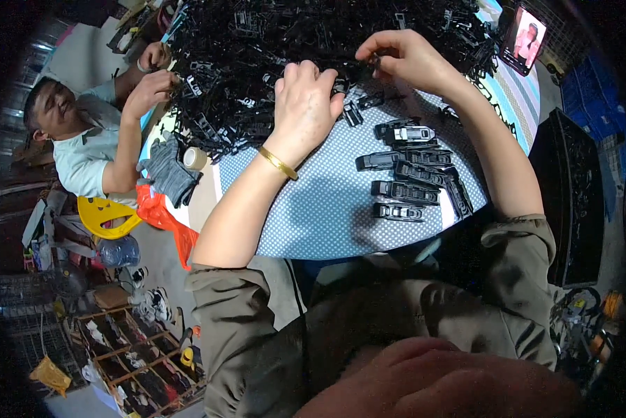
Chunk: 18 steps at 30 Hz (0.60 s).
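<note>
L hand (304,101) curled at far blk pile (285,31), grip can't tell; R hand (409,61) pinching blk pc (376,63); grouped pcs (421,173), near right.

Black parts (236,70): jumbled heap, far side | slender black pieces (421,174): overlapping cluster, right of centre

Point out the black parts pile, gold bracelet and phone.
Black parts pile (327,31): head view, middle of its top surface.
Gold bracelet (279,164): head view, middle of the visible band.
Phone (525,38): head view, on the lit screen.
</note>
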Tool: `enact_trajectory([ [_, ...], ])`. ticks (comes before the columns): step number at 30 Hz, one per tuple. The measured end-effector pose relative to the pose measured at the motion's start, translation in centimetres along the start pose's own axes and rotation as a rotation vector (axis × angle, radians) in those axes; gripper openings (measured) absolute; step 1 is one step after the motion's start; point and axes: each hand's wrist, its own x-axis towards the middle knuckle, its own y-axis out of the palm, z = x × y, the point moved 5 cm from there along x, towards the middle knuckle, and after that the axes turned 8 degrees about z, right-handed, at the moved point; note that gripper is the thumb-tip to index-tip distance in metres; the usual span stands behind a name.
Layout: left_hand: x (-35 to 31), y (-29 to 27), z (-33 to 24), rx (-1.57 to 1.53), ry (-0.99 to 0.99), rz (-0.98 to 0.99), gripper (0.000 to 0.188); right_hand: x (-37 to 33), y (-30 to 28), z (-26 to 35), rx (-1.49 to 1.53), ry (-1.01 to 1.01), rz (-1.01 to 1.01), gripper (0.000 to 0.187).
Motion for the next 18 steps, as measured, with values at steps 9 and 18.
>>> enact_trajectory([
  [9, 0.0, -1.7, 0.2, -0.073, 0.028, -0.222, 0.025, -0.8, 1.9, -1.3, 0.531, 0.093, 0.138, 0.023],
  [18, 0.0, -0.3, 2.1, -1.310, -0.253, -0.214, 0.026, -1.7, 1.1, 0.5, 0.586, -0.078, -0.146, 0.027],
])
